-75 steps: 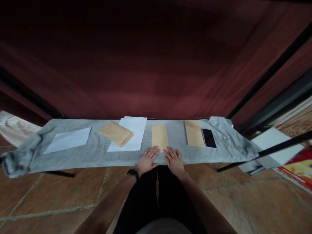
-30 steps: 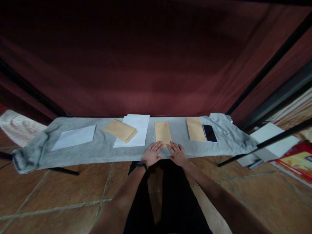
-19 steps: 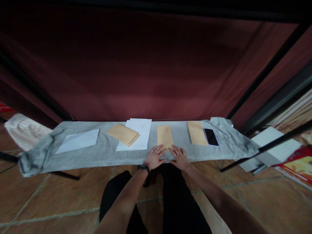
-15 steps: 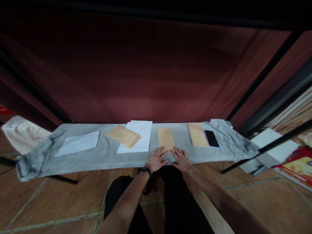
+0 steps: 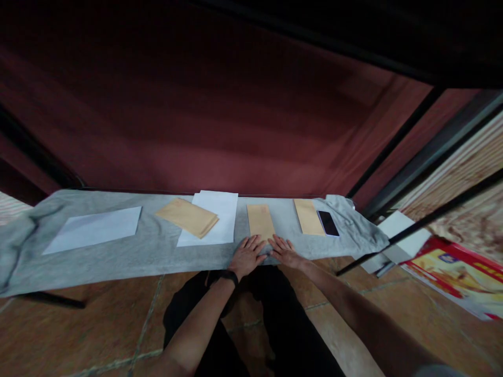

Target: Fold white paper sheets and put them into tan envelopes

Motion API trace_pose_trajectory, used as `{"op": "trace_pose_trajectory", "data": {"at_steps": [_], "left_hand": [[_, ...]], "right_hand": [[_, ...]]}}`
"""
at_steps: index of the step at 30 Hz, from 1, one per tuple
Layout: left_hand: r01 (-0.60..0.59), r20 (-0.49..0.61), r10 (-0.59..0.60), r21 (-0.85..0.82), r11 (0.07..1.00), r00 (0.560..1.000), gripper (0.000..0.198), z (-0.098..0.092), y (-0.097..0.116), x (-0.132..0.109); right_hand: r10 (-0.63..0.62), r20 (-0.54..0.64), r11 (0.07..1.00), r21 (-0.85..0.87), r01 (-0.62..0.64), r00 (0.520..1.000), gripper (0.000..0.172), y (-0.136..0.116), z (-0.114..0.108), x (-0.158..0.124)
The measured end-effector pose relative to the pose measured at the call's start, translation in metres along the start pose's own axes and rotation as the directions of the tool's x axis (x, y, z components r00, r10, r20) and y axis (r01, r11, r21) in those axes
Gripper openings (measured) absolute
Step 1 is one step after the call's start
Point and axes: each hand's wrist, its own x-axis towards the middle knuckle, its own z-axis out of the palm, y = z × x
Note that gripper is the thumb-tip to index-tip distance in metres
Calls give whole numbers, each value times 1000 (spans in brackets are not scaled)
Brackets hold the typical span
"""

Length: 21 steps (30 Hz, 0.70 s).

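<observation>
My left hand [image 5: 246,255] and my right hand [image 5: 284,250] lie flat, fingers spread, on the near edge of a grey cloth [image 5: 137,251] that covers a low table. Their fingertips touch the near end of a brown envelope [image 5: 260,221] lying lengthwise in front of me. A black band is on my left wrist. Neither hand holds anything.
On the cloth lie a second brown envelope [image 5: 308,216] beside a black phone [image 5: 327,223], a stack of brown envelopes [image 5: 187,217] on a white sheet [image 5: 212,226], and another white sheet [image 5: 94,229] far left. A dark red curtain hangs behind. White paper [image 5: 403,234] and a coloured poster [image 5: 456,272] lie right.
Both hands have stayed flat at the near end of the envelope. My view has shifted: the table now sits further left in the picture and my legs have stepped back.
</observation>
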Motion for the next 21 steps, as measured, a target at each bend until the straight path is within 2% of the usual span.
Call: {"op": "trace_pose_trajectory", "data": {"at_steps": [5,9,12,15,21], "left_hand": [[66,-29,-66,-1,998,997,60,-1,11,0],[179,-39,-179,-15,984,983,54,-2,21,1],[219,-41,-220,-14,976,975,49,-4,24,9],[229,-20,-229,0,974,973,49,-4,21,29],[250,42,-251,28,968,967,53,7,3,94]], "right_hand": [[15,71,1000,-9,-15,997,63,1,-6,1],[8,59,1000,-23,-7,998,61,-2,-8,1],[-4,27,1000,-31,5,1000,62,-4,-6,-1],[-29,-63,999,-37,27,998,62,-4,0,-3],[-75,-262,997,-15,74,962,61,-1,20,-3]]}}
